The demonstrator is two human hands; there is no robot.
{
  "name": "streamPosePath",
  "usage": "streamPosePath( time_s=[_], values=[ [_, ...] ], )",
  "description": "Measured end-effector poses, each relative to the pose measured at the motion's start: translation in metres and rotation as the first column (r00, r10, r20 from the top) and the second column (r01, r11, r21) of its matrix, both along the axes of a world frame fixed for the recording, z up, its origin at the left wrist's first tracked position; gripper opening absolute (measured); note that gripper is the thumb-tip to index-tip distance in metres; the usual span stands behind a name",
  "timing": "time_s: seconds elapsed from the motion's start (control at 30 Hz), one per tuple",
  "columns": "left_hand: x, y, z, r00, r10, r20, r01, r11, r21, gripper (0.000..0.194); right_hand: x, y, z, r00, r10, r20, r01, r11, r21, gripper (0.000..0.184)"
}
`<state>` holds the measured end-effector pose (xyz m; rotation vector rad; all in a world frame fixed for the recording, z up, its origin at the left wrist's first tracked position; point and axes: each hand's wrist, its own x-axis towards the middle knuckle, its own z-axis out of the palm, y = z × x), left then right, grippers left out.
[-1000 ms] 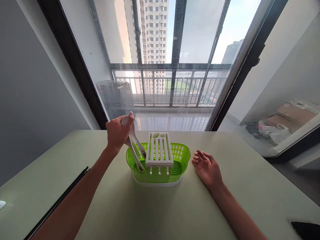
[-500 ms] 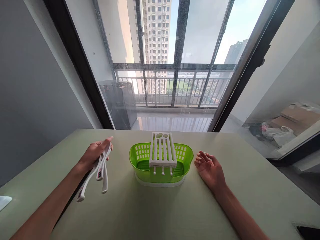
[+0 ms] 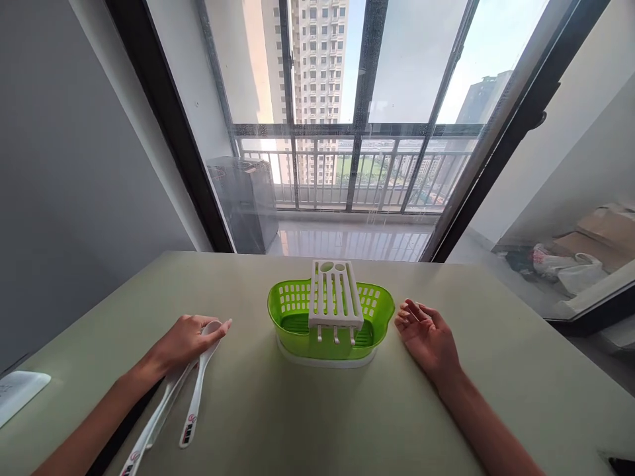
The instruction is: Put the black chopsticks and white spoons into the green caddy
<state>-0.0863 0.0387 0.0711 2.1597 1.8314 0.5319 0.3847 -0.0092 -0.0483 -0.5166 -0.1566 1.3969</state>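
My left hand is closed around the bowl ends of a bunch of white spoons, low over the left side of the table. Their long handles, with small dark and red labels at the ends, point toward me. One spoon's bowl shows between thumb and fingers; the other bowls are hidden under the hand. In the middle stands a green basket with a white base and slotted sides. A white slotted rack with small hooks at its front lies across it. My right hand rests palm up beside the basket, fingers loosely curled, holding nothing.
A white flat object lies at the table's left edge. A dark object sits at the lower right corner. Beyond the pale table are a glass door, a balcony railing and, at right, cardboard boxes with plastic bags.
My left hand has come down and nearer to me, and the spoon handles now spread further toward me. The right hand stays by the basket. The view has shifted slightly left.
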Motion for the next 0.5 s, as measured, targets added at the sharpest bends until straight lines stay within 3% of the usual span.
streamPosePath(
  time_s=[0.1,0.2,0.5],
  values=[
    [-0.005,-0.001,-0.008,0.973,-0.108,-0.203,0.090,0.991,-0.096,0.051,0.000,0.000,0.001,1.000,-0.003,0.001,0.003,1.000,0.001,0.023],
    [-0.006,-0.001,-0.015,0.932,-0.125,-0.341,0.090,0.989,-0.115,0.051,-0.001,-0.001,0.002,1.000,-0.001,0.001,0.001,1.000,0.008,0.023],
    [0.017,-0.019,-0.018,0.845,-0.007,-0.535,0.054,0.996,0.073,0.045,-0.003,0.000,0.005,1.000,-0.004,-0.015,0.004,1.000,0.009,0.020]
  ],
)
